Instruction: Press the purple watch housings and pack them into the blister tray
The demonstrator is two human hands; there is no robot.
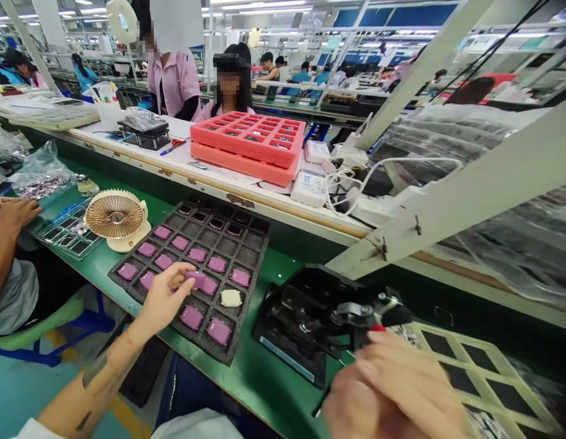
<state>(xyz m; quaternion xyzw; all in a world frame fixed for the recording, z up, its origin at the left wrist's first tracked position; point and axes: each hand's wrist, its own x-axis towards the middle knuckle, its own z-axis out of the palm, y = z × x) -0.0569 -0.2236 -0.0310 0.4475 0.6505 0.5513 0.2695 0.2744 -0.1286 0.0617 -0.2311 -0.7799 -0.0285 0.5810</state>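
Observation:
My left hand pinches a purple rounded-square case, which looks like a smartwatch housing, between thumb and fingers. It is held just over a dark grey foam tray, where several similar purple cases sit in separate pockets. One pocket holds a cream-coloured case, and black-faced pieces lie in the far rows. My right hand is blurred, its fingers curled, beside a black fixture with a metal clamp. A red tip shows at its fingers; what they grip is hidden.
A cream fan stands left of the foam tray. At right lies a pale tray with dark squares. Red foam trays are stacked on the raised shelf. A slanted white post crosses the right side. Another person's hand rests at far left.

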